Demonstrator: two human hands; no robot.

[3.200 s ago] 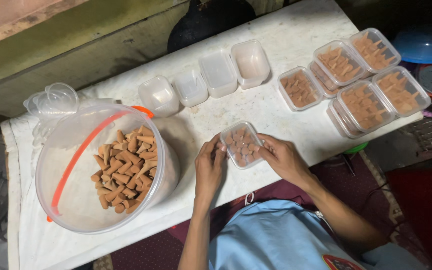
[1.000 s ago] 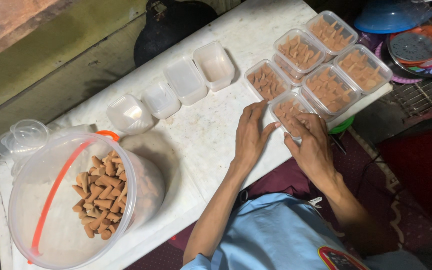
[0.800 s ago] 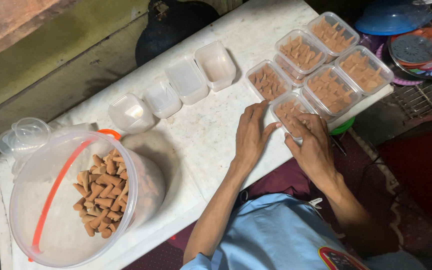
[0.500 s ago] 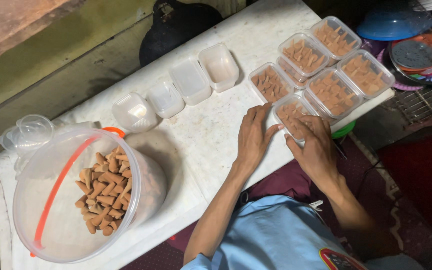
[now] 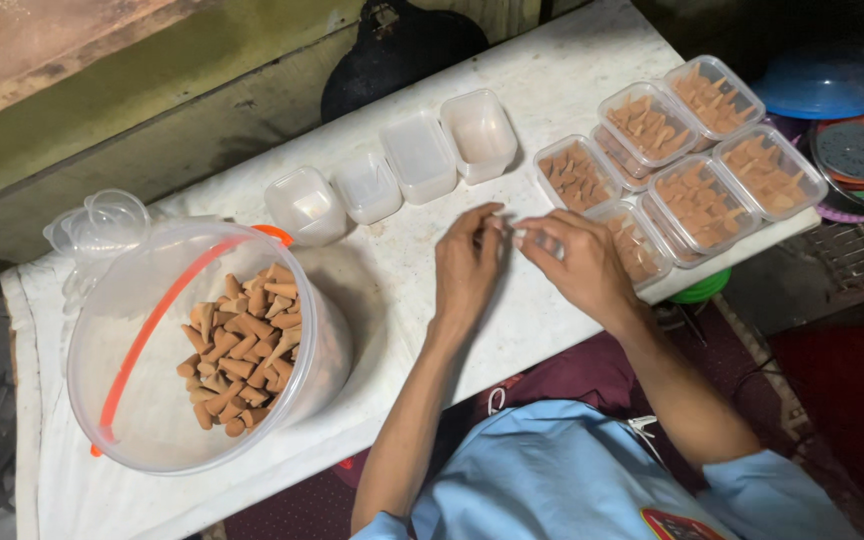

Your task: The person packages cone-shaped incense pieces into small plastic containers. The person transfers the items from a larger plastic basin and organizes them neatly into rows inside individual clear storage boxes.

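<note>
Presently the left hand (image 5: 467, 262) and right hand (image 5: 574, 262) meet fingertip to fingertip, empty, loosely curled; the filled cone box (image 5: 640, 252) rests just right of the right hand, beside finished boxes (image 5: 700, 205).

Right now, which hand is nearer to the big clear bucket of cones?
Left. The left hand is raised over the white table, right of the bucket with bare table between. The right hand is farther right, beside the filled boxes.

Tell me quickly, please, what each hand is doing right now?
Left hand: fingers curled, holding nothing visible.
Right hand: fingertips pinched together; contents cannot be told.
</note>
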